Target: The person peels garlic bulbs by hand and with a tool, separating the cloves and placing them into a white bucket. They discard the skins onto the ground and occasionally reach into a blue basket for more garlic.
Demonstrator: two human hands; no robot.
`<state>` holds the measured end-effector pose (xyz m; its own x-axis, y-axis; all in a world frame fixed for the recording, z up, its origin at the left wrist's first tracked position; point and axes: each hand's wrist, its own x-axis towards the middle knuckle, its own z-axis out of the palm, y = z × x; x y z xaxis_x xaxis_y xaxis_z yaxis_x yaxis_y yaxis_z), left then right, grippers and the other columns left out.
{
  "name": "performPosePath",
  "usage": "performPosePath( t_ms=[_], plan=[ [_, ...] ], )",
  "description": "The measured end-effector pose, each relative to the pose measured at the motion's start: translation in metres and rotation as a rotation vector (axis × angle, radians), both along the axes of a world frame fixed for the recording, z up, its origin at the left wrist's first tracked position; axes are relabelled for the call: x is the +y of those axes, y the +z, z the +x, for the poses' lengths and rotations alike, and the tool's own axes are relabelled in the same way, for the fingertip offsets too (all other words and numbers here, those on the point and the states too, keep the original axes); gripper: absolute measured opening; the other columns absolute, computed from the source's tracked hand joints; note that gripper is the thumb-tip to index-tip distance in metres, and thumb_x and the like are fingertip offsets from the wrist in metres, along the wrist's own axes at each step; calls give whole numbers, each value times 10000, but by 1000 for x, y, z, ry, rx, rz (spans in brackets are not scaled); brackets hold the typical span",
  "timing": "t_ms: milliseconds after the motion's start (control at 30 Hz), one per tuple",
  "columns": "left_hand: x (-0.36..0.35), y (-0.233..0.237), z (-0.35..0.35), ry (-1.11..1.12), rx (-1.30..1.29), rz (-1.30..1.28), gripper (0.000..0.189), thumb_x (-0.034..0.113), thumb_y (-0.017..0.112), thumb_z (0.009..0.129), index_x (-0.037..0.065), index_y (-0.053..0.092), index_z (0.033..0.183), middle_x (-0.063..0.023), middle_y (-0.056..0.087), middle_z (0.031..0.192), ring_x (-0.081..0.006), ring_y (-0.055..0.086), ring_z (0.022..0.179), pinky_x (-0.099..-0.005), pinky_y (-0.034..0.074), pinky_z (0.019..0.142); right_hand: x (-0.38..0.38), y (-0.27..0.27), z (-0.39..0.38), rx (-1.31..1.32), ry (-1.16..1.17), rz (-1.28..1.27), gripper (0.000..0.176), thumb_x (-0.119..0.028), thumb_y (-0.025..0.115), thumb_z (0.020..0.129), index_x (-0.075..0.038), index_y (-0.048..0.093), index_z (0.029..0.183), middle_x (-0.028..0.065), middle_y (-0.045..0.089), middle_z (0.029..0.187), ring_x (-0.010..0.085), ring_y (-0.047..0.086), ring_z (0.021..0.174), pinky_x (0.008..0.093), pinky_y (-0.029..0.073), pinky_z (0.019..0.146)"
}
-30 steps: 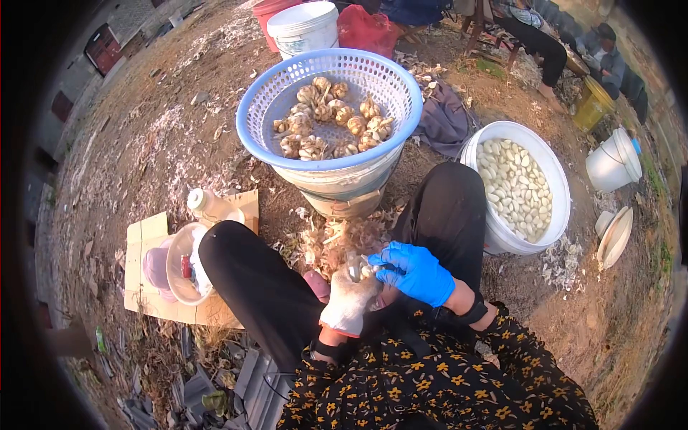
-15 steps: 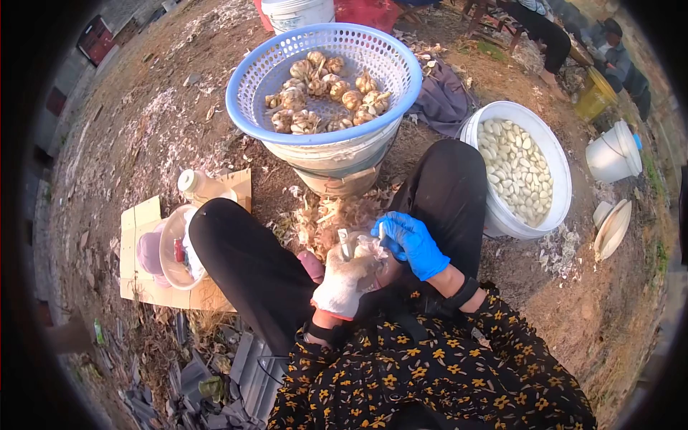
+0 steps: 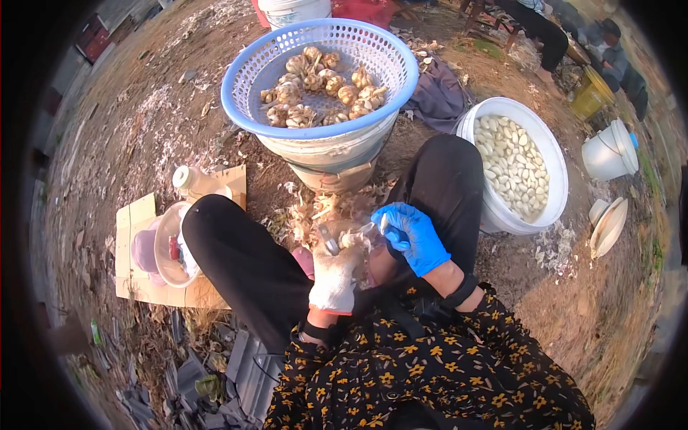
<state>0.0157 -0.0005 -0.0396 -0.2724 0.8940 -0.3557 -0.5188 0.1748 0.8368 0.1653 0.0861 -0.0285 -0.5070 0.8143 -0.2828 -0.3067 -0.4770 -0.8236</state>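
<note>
My left hand (image 3: 335, 274), in a dirty white knit glove, is closed around a partly opened garlic bulb (image 3: 351, 239). A pale, hard-looking strip (image 3: 328, 241) stands up at its thumb. Close beside it, my right hand (image 3: 414, 240) in a blue glove pinches a white garlic clove (image 3: 383, 223) between thumb and fingertips. Both hands are between my knees, above a heap of garlic skins (image 3: 322, 209) on the ground. By my right knee stands a white bucket (image 3: 561, 188) holding many peeled cloves (image 3: 512, 165).
Ahead, a blue perforated basket (image 3: 236, 107) of unpeeled garlic bulbs (image 3: 290, 89) rests on a bucket (image 3: 337, 154). At left, cardboard (image 3: 136, 211) bears a jar (image 3: 190, 179) and a bowl (image 3: 166, 251). A lidded pail (image 3: 609, 152) stands right; people (image 3: 609, 54) sit beyond.
My left hand has turned slightly, showing more of the bulb. The right hand holds the clove a little higher, its fingers more curled. The whole view has shifted slightly.
</note>
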Motion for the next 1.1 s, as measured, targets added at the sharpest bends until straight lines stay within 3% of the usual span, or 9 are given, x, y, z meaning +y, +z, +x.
performPosePath(
  t_ms=[167,233,333,633,733,800,933,1033,1100],
  plan=[
    [-1,-20,9,51,-234,176,277,62,670,841,0,596,1101,-71,652,923,-142,624,824,-263,508,723,-7,10,-8,-175,-46,36,153,-129,559,929,-21,665,951,0,628,763,15,421,530,159,300,456],
    [-2,-15,1,-87,74,152,242,82,663,865,-16,620,1082,-82,658,936,-153,629,826,-262,512,739,-9,7,-10,-218,-65,61,132,-101,564,916,-26,670,942,2,636,765,14,434,531,160,315,463],
    [-1,-6,3,-44,190,90,216,79,661,868,-28,638,1054,-76,663,909,-139,627,795,-247,503,713,-11,9,-12,-245,-90,110,101,-93,606,898,-35,677,939,-8,647,783,14,445,545,161,336,482],
    [-2,-5,2,-72,279,-31,224,87,644,880,-44,618,1061,-82,655,871,-137,623,717,-246,495,609,-16,1,-14,-266,-44,259,111,-94,638,894,-29,681,974,17,693,882,45,579,701,182,446,568],
    [-1,-17,3,-28,262,81,220,80,613,888,-48,602,1066,-90,652,878,-150,625,739,-265,508,639,-18,6,-15,-318,-10,226,113,-71,631,891,-12,677,976,46,700,911,68,614,748,188,473,599],
    [-2,-27,5,19,-14,223,198,48,597,879,-51,599,1051,-95,650,887,-157,626,759,-272,509,655,-16,3,-12,-283,15,152,122,-78,633,890,-14,678,984,41,691,875,64,591,705,186,450,562],
    [-2,-36,3,-17,115,194,424,313,598,905,-74,575,1077,-137,642,949,-217,633,820,-323,523,729,-2,-2,-8,-93,132,-111,145,-106,640,887,-26,678,1002,18,658,797,53,521,617,182,383,497],
    [-3,-27,7,-118,310,44,876,712,458,834,-100,536,1154,-188,629,1038,-274,630,897,-373,516,817,-1,2,-5,-59,145,-172,138,-133,643,890,-47,692,985,-3,631,761,42,474,583,180,351,492],
    [-6,-42,6,-43,81,123,1067,845,335,749,-107,510,1198,-211,618,1083,-294,617,953,-396,498,868,-2,5,-7,-83,126,-146,132,-118,623,895,-47,690,984,-3,626,781,37,473,584,169,345,491]
  ],
)
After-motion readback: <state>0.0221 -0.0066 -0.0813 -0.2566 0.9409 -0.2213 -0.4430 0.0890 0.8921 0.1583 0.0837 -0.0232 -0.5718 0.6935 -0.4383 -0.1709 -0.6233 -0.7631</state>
